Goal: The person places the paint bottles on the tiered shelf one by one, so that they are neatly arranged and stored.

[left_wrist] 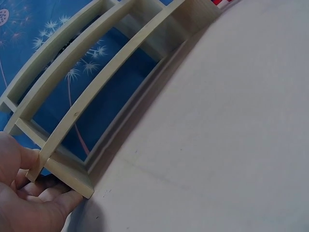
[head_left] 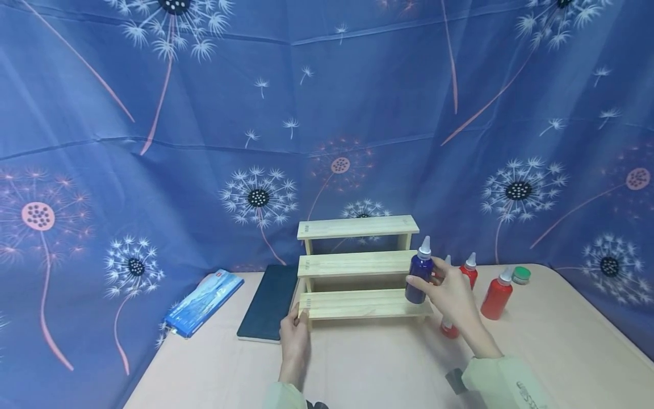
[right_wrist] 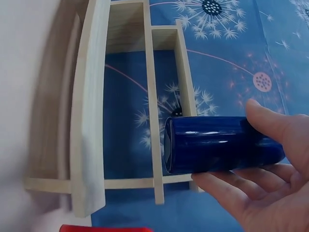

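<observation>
A three-tier wooden shelf stands on the table against the curtain. At the left end of its lowest board, my left hand grips the wood, thumb above and fingers beneath, as the left wrist view shows. My right hand holds a dark blue squeeze bottle with a pale pointed cap, upright in front of the shelf's right end. In the right wrist view the bottle's base faces the shelf boards, with the thumb on one side and the fingers on the other.
Several red squeeze bottles stand right of the shelf, partly behind my right hand. A green-lidded jar sits behind them. Left of the shelf lie a dark notebook and a blue box. Patterned blue curtain hangs behind the table.
</observation>
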The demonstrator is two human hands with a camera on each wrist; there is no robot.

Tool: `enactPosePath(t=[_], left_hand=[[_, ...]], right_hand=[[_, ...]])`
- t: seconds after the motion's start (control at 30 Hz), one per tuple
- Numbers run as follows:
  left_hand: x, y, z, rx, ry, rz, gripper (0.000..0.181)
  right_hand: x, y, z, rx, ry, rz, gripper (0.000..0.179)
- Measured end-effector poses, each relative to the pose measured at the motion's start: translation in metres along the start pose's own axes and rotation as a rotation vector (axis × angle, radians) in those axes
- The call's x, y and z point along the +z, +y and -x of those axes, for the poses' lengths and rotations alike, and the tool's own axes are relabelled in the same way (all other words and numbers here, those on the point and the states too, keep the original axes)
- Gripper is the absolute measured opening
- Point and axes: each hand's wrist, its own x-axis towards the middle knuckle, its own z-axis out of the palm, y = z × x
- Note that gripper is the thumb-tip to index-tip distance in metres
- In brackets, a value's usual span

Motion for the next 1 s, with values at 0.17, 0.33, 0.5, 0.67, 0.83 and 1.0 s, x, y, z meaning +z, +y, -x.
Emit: enactPosePath(t=[0.17, 0.33, 0.5, 0.67, 0.83, 1.0], left_hand=[[-0.001, 0.002, 0.001, 0.004, -0.002, 0.017, 0.044], [0.001, 0.001, 0.0, -0.011, -0.004, 0.005, 0.044], [0.001, 0.0, -0.001, -0.017, 0.0, -0.005, 0.044], [0.003, 0.0, -0.001, -0.005, 0.006, -0.006, 0.044], [0.002, -0.001, -0.001, 0.011, 0.012, -0.016, 0.043], [0.002, -0.001, -0.001, 0.001, 0.018, -0.035, 0.044]], right_hand=[[0.009, -0.007, -0.017, -0.06, 0.015, -0.024, 0.069], [0.019, -0.009, -0.031, -0.095, 0.031, -0.005, 0.061], [0.025, -0.011, -0.044, -0.078, 0.021, -0.035, 0.063], [0.028, -0.011, -0.057, -0.091, 0.053, 0.011, 0.064], [0.035, -0.008, -0.068, -0.101, 0.088, 0.035, 0.056], [0.041, -0.003, -0.077, -0.095, 0.116, 0.02, 0.052]])
